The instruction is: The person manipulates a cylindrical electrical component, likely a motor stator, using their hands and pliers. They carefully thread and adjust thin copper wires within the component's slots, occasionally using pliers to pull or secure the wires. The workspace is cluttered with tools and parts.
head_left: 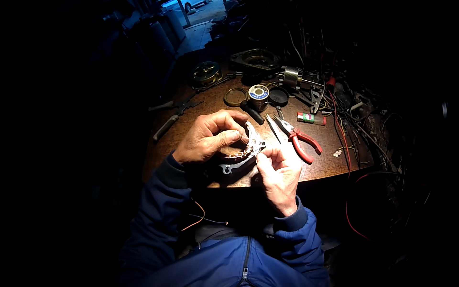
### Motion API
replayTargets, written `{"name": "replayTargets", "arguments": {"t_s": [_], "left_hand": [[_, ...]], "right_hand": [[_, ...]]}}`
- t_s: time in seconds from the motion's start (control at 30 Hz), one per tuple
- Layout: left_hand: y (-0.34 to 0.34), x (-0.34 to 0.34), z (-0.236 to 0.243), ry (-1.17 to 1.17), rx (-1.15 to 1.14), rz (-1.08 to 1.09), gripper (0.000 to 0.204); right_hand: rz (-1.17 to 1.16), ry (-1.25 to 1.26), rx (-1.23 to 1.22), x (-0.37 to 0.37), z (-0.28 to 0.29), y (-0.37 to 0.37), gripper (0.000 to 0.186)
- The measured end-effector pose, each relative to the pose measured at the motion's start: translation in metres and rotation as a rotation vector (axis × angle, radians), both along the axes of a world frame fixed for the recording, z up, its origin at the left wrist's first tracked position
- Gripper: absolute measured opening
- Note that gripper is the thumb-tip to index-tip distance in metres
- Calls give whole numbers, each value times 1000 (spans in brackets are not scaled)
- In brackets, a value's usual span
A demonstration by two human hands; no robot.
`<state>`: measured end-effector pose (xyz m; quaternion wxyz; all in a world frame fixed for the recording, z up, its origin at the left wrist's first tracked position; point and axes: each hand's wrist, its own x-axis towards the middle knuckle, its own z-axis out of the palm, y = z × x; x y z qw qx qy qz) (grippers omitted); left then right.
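Note:
A round motor stator [239,161], its winding bound with white lacing, sits at the table's front edge between my hands. My left hand [213,136] reaches over its left side, thumb and fingers closed at the winding's rim. At the right side of the winding, my right hand [278,172] has its thumb and forefinger pinched together. Whatever lies between those fingertips is too small to make out. Just beyond my right hand lie red-handled pliers [301,138] and pointed tweezers [274,128].
Behind the stator stand a solder spool [258,93], a brass-coloured ring [235,97] and a black round cap [278,96]. Pliers [174,119] lie left, a green-and-red tube [311,119] right. A metal rotor [290,76] lies farther back. Tangled wires [356,119] crowd the right edge.

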<state>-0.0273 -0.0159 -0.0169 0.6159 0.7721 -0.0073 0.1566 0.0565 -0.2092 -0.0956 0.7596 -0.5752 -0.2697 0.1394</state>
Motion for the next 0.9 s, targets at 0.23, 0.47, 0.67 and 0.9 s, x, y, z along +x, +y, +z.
{"name": "replayTargets", "arguments": {"t_s": [0.23, 0.47, 0.67, 0.9], "left_hand": [[-3, -1, 2, 76, -100, 25, 15], [0, 0, -1, 2, -13, 8, 15], [4, -1, 0, 10, 33, -15, 10], [1, -1, 0, 7, -6, 2, 13]], "right_hand": [[38, 14, 32, 4, 0, -1, 8], [52, -23, 6, 3, -8, 0, 11], [146, 10, 19, 2, -2, -4, 7], [139, 89, 26, -1, 6, -12, 8]]}}
